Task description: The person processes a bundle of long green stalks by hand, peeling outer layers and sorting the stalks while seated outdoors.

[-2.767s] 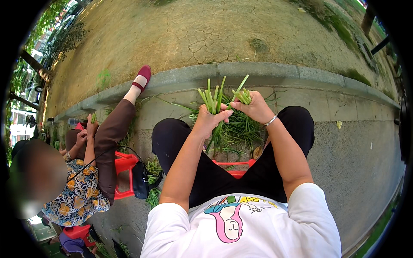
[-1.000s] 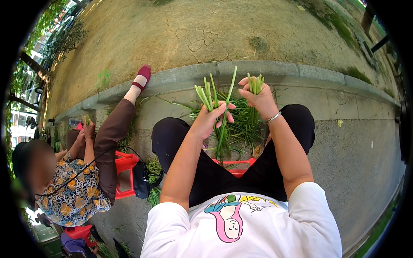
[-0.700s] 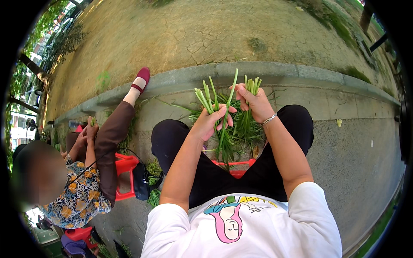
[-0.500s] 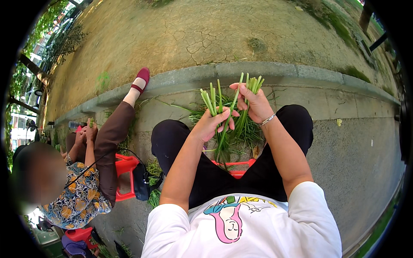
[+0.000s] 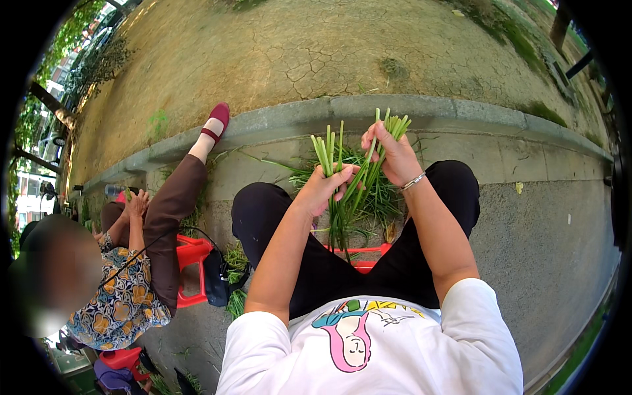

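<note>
My left hand [image 5: 320,191] is closed around a small bunch of garlic chives [image 5: 326,153], pale cut ends up and dark leaves hanging down. To its right my right hand [image 5: 397,161] grips a thicker bunch of garlic chives [image 5: 395,125], its thumb and fingers around the upper stalks. One long stalk slants from between the right fingers down toward my left fingertips, where the bunches cross. Below my hands, between my knees, a loose pile of garlic chives [image 5: 382,203] lies on the pavement. Some left fingers are hidden behind the leaves.
A concrete kerb [image 5: 421,105] runs across ahead, with cracked bare earth beyond it. To my left a person sits on a red stool [image 5: 191,263], beside a black bag [image 5: 216,280] and more scattered greens [image 5: 235,263]. Part of a red plastic thing [image 5: 365,266] shows between my legs.
Both hands have shifted slightly; the right one has moved a little right and down with its bunch. The long stalk now leans farther right, near the right-hand bunch.
</note>
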A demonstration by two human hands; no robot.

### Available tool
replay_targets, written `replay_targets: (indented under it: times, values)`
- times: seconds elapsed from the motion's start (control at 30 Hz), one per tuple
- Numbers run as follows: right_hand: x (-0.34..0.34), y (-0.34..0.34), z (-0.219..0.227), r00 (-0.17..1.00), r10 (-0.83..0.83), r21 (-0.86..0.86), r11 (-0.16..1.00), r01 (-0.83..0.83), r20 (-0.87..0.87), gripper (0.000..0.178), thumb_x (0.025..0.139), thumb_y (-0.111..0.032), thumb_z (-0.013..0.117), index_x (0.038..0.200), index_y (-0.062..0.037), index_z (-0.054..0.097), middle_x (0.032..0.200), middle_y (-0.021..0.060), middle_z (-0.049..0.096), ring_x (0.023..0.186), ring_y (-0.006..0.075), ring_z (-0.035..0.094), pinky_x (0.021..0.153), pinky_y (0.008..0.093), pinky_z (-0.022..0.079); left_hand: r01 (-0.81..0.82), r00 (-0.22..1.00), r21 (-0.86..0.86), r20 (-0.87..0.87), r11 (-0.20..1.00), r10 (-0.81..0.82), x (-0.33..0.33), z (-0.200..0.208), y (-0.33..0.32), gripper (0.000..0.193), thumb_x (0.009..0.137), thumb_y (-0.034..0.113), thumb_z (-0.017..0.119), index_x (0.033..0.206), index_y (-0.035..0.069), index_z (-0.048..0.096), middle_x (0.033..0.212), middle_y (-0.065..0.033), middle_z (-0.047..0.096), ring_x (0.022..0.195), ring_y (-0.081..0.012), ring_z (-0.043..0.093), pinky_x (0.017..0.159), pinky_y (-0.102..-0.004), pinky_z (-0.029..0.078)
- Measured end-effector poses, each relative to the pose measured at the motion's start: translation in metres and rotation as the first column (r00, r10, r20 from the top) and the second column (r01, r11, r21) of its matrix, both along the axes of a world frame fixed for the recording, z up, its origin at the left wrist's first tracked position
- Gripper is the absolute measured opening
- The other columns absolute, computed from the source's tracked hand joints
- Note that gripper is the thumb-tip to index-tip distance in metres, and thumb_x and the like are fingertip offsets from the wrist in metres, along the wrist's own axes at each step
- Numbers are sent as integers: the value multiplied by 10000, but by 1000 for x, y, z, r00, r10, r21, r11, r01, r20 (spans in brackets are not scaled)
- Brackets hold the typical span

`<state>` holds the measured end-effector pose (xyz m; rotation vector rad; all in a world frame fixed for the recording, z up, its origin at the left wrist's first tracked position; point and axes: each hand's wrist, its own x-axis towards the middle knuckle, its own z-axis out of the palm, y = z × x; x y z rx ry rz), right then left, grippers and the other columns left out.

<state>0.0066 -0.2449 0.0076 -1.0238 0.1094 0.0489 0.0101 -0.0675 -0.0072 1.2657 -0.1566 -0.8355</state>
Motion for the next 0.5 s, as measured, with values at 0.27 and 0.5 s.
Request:
replay_targets:
  times: [0.27,0.5]
  values:
    - [2,-20,9,990,-74,15,997,76,-124,291,886,-348,524,779,-79,499,606,24,507,522,129,474,516,275,408,-42,999,-7,-7,999,42,8,-5,9,298,906,225,474,1023,-24,586,806,-111,632,570,-89,487,471,-211,353]
    - [1,-12,1,995,19,-315,948,-49,-96,243,833,-284,621,851,-61,525,540,-26,443,435,69,414,451,238,372,30,998,105,50,994,-36,5,-11,7,280,903,234,485,1017,12,614,787,-116,634,504,-111,463,460,-229,393]
